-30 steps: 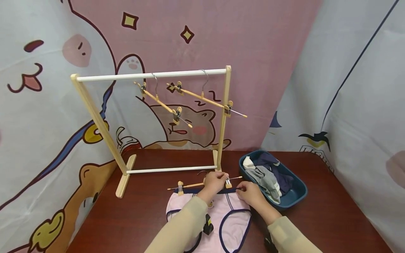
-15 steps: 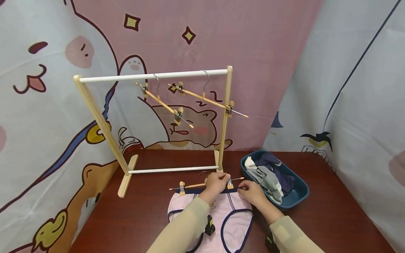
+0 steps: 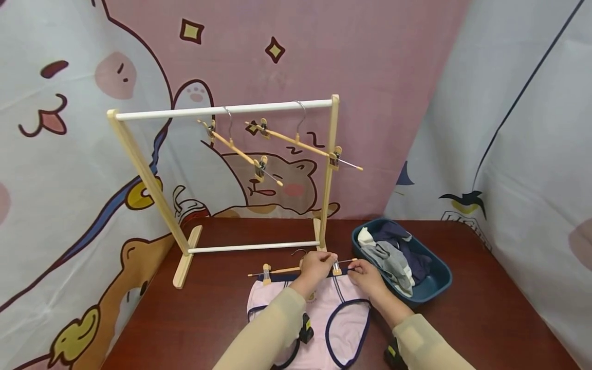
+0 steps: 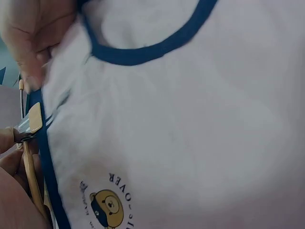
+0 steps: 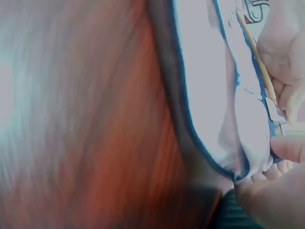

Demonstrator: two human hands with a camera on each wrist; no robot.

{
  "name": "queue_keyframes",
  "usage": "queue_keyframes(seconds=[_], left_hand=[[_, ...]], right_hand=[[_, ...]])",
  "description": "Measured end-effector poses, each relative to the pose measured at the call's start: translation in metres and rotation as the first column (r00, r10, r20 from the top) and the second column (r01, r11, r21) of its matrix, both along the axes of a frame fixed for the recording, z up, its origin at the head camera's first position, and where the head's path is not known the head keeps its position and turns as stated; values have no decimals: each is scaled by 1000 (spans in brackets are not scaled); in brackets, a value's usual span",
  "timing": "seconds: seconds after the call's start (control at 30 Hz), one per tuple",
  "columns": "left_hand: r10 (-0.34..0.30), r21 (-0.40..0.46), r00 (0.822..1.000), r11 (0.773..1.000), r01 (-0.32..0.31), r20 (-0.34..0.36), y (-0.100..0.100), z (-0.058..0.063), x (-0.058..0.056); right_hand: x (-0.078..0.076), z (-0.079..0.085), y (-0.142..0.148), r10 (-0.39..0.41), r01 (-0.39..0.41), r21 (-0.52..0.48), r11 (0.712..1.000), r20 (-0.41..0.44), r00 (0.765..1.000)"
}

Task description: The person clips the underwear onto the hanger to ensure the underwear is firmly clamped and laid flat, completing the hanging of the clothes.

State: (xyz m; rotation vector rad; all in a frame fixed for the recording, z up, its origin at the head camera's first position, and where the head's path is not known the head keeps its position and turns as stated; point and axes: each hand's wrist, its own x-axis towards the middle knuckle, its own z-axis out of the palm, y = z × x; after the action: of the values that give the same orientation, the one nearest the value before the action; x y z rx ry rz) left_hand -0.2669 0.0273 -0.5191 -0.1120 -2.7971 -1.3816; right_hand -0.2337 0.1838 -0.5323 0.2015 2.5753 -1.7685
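Note:
A pink garment point(image 3: 344, 318) with navy trim lies flat on the table; its bear print point(image 4: 107, 207) shows in the left wrist view. A clip hanger point(image 3: 284, 270) lies along the garment's navy top band. My left hand point(image 3: 316, 270) pinches the hanger's right clip point(image 3: 336, 267), whose tip overlaps the band. With thumb and fingers, my right hand point(image 3: 367, 278) pinches the band's right corner just beside that clip. The left clip point(image 3: 266, 274) sits over the band's other end. Part of the hanger bar is hidden behind my left hand.
Behind stands a wooden rack point(image 3: 150, 180) with a white top rail point(image 3: 185, 112). Two clip hangers, one left point(image 3: 236, 149) and one right point(image 3: 296, 142), hang from it. A blue basin point(image 3: 437, 288) of grey, white and navy clothes sits close to my right hand.
My right hand has shifted slightly up, bringing the garment's right corner nearer the hanger. My left hand stays on the right clip.

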Motion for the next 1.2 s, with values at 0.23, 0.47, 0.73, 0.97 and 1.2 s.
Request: queue_keyframes(seconds=[0.23,0.47,0.73,0.97,1.2], left_hand=[[-1,10,1000,1000,1,-1,-1,1,1],[16,24,1000,1000,-17,18,0,4,2],[-49,-30,999,998,49,11,-3,1,0],[-146,-35,988,989,145,-45,-5,-4,0],[-184,-3,974,983,186,-135,-7,-8,4]], right_hand=[[1,-2,-8,-120,123,-194,973,28,992],[0,1,-11,-194,193,-237,952,20,981],[3,5,-8,-133,136,-116,984,34,991],[11,10,-2,-9,7,171,985,7,1000],[15,12,1,18,-24,290,957,21,1000]])
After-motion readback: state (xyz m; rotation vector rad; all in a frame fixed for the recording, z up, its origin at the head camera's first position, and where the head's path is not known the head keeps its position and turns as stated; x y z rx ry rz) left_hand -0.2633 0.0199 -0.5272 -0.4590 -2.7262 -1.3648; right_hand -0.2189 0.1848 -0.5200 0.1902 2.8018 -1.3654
